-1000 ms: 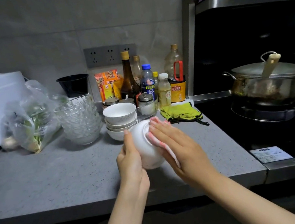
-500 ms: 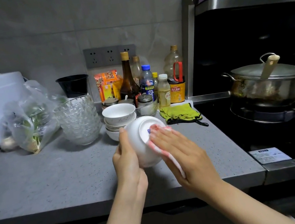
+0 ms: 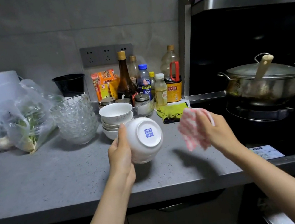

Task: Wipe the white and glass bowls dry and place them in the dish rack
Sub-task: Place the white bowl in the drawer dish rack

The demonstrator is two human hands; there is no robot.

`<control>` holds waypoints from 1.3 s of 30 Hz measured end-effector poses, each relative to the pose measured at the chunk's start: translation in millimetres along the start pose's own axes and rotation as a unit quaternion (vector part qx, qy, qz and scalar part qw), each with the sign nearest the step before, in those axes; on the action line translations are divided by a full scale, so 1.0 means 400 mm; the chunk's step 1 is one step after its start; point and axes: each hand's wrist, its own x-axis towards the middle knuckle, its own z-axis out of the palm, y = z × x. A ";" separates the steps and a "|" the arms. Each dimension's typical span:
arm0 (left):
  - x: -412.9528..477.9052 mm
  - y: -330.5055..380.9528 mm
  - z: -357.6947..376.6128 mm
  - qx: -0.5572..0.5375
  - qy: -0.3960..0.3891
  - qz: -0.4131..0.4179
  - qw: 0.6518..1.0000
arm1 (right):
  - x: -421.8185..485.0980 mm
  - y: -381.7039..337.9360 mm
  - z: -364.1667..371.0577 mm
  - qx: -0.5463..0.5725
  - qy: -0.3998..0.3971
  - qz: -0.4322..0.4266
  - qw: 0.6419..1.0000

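Above the grey counter [image 3: 36,180], I see the left hand [image 3: 120,156] wrapped round one white bowl [image 3: 143,140], thumb along its outer wall. The bowl is tipped on its side, its foot with a blue square mark facing the camera. The right hand [image 3: 216,129] is off to the right, apart from the bowl, fingers bunched round a pink-and-white checked cloth [image 3: 191,129].

Just behind the held bowl stands a stack of white bowls [image 3: 115,115]. The top one is upright and looks empty, and I count perhaps four under it, though the lower rims blur together. Left of that is a stack of glass bowls [image 3: 75,120], nested; I cannot count its layers. One black cup [image 3: 69,85] stands behind them, its inside too dark to read. One clear plastic bag [image 3: 24,121] holds leafy greens.

Against the wall I count six bottles. The tall brown bottle [image 3: 124,78] is dark throughout, and the big bottle with a red handle [image 3: 172,75] has dark liquid only in its lower part. Three lidded condiment jars [image 3: 141,98] sit in a metal tray. One green rag [image 3: 172,111] lies beside them. On the stove, one steel pot [image 3: 261,80] has its lid on, with a pale handle [image 3: 264,66] poking out.
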 end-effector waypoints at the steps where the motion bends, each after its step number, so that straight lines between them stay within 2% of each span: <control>1: 0.000 -0.001 -0.004 0.002 -0.001 -0.005 1.000 | 0.000 0.012 -0.010 0.014 -0.003 0.003 1.000; 3: 0.002 -0.011 -0.011 0.006 -0.006 -0.013 1.000 | -0.012 0.046 -0.021 -0.034 -0.052 -0.010 0.998; 5: -0.001 -0.020 -0.014 0.008 -0.013 -0.016 1.000 | -0.043 0.083 -0.019 -0.144 -0.155 0.008 0.977; 7: -0.006 -0.027 -0.015 0.010 -0.022 -0.017 1.000 | -0.075 0.122 -0.014 -0.184 -0.260 0.044 0.947; 9: -0.014 -0.030 -0.010 0.016 -0.036 -0.016 0.999 | -0.094 0.138 -0.023 -0.170 -0.291 0.057 0.940; 13: -0.044 -0.045 0.021 0.048 -0.093 0.003 0.995 | -0.081 0.123 -0.077 -0.005 -0.175 0.110 0.978; 16: -0.080 -0.076 0.065 0.093 -0.180 0.006 0.979 | -0.079 0.104 -0.141 0.039 -0.168 0.088 0.981; 19: -0.137 -0.119 0.128 0.129 -0.291 -0.012 0.948 | -0.097 0.100 -0.225 0.153 -0.201 0.129 0.959; 23: -0.222 -0.206 0.226 0.158 -0.430 -0.040 0.888 | -0.170 0.134 -0.351 0.158 -0.263 0.224 0.925; 25: -0.254 -0.274 0.270 0.167 -0.473 -0.062 0.863 | -0.226 0.183 -0.422 0.177 -0.249 0.252 0.918; 28: -0.296 -0.392 0.327 0.186 -0.511 -0.097 0.834 | -0.313 0.252 -0.518 0.262 -0.209 0.284 0.898; 32: -0.356 -0.551 0.404 0.207 -0.544 -0.140 0.801 | -0.399 0.328 -0.639 0.289 -0.152 0.319 0.890; 36: -0.392 -0.725 0.458 0.268 -0.539 -0.150 0.784 | -0.462 0.428 -0.753 0.249 -0.093 0.379 0.886; 39: -0.384 -0.861 0.446 0.327 -0.520 -0.104 0.782 | -0.478 0.501 -0.807 0.201 -0.046 0.427 0.880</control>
